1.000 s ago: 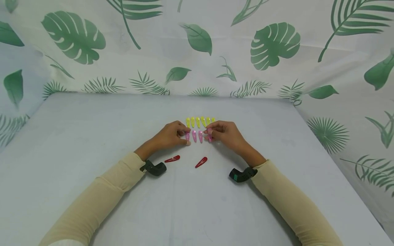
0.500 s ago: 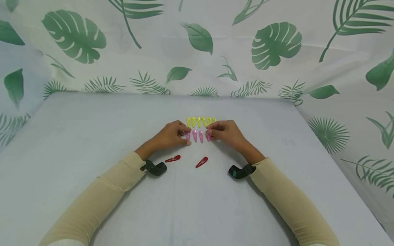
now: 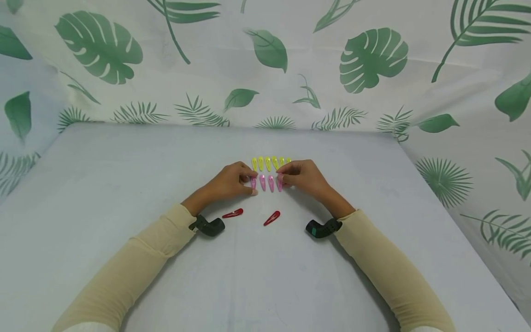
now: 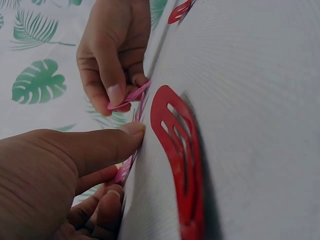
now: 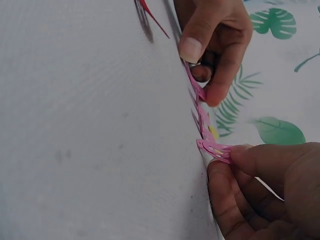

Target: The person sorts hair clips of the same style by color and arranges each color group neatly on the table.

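In the head view, my left hand (image 3: 229, 182) pinches the leftmost pink snap hair clip (image 3: 253, 184) between thumb and fingers, against the table. Opposite it, my right hand (image 3: 307, 180) holds another pink hair clip (image 5: 216, 150) by one end, slightly tilted up in the right wrist view. Two pink clips (image 3: 262, 183) lie upright between the hands, in line with the held ones. Just behind runs a row of several yellow hair clips (image 3: 267, 163); my right fingertips partly cover its right end.
Nearer the body lie two red hair clips, one left (image 3: 233, 213) and one right (image 3: 272, 218), both slanted. The white-covered table (image 3: 249, 276) ends at a leaf-printed backdrop (image 3: 274, 92). Black wrist devices (image 3: 323, 228) hang close above the cloth.
My right hand has shifted slightly left with its pink clip, bringing it nearer the neighbouring pink clips. The left hand stays in place.
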`<state>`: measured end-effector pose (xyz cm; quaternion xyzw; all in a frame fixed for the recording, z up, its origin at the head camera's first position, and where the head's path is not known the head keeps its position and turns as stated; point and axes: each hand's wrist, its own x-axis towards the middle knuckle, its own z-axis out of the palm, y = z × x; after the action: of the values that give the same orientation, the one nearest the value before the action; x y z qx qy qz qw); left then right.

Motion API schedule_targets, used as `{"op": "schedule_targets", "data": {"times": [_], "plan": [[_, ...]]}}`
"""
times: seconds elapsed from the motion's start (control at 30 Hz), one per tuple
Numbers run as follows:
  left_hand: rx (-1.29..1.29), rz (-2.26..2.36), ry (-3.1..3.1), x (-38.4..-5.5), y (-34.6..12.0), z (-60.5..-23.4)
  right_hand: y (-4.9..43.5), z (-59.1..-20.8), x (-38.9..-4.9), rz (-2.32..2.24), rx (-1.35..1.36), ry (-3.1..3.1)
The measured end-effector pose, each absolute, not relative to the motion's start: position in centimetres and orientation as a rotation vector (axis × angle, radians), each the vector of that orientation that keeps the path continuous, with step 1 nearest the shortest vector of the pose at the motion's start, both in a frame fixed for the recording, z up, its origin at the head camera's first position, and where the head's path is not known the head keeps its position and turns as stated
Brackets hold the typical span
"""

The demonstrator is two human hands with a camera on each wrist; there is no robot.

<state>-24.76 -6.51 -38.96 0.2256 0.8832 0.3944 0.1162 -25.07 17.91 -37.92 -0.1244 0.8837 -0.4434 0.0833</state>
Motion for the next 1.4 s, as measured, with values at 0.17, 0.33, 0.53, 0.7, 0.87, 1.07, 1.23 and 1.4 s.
{"op": "schedule_targets", "data": {"times": [0.17,0.33,0.53,0.7,0.87,1.07,1.23,1.4], "plan": [[0.671,1.152,2.59,-24.7,-6.5,-38.9,17.7,-37.9,-25.3,-1.199,-0.374,2.71],[0.673,1.151,2.583,-24.6,-6.5,-38.8,17.5,-37.6,-25.4,-1.084,-0.392,2.756],[0.66,1.166,2.569,-24.5,-6.5,-38.6,17.2,-37.3,-25.4,-0.982,-0.397,2.812],[0.664,1.156,2.587,-24.4,-6.4,-38.6,17.0,-37.3,-25.3,-0.956,-0.351,2.816],[0.666,1.15,2.603,-24.4,-6.4,-38.7,17.1,-37.1,-25.1,-0.973,-0.31,2.805],[0.636,1.129,2.62,-24.1,-6.3,-38.4,17.5,-37.1,-24.6,-1.006,-0.304,2.814],[0.654,1.117,2.632,-23.8,-6.2,-38.0,18.3,-37.1,-24.0,-1.051,-0.315,2.81],[0.686,1.126,2.616,-23.5,-6.4,-37.5,18.9,-37.1,-23.2,-1.131,-0.353,2.763]]}}
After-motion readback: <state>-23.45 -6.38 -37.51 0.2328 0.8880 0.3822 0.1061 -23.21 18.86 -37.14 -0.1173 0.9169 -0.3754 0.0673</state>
